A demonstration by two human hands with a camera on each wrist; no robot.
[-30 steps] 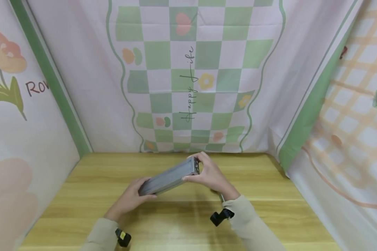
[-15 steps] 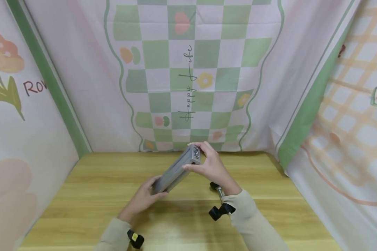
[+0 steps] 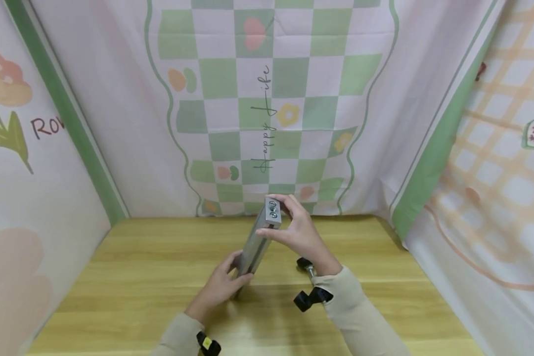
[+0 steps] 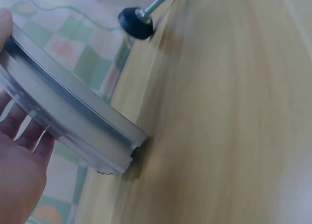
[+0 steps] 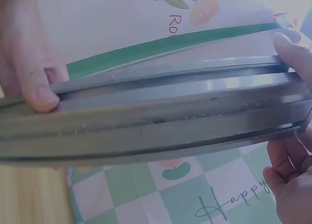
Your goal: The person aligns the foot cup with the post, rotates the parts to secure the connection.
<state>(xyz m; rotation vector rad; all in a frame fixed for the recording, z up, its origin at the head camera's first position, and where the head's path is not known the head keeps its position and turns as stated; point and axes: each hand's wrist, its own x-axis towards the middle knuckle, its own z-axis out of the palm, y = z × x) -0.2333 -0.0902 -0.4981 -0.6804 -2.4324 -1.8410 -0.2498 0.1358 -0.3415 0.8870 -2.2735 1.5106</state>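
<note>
A grey slotted aluminium profile (image 3: 254, 243) is held in both hands, tilted steeply over the wooden table. Its upper end face, with round holes, points towards the head camera. My right hand (image 3: 297, 231) grips that upper end, thumb on the near side and fingers over the far edge. Lower down, my left hand (image 3: 220, 288) holds the profile between thumb and fingers. In the left wrist view the lower end (image 4: 122, 158) is close to the tabletop; whether it touches, I cannot tell. Long grooves (image 5: 161, 121) run along the bar in the right wrist view.
On the table (image 3: 151, 257) behind my right wrist lies a black round levelling foot (image 3: 304, 265) with a metal stem, partly hidden by the arm. A checked cloth (image 3: 267, 109) hangs at the table's back edge, with printed cloths on both sides.
The profile has swung from a shallow slant to a steep one. My left hand has moved right, my right hand slightly up. More of the levelling foot shows.
</note>
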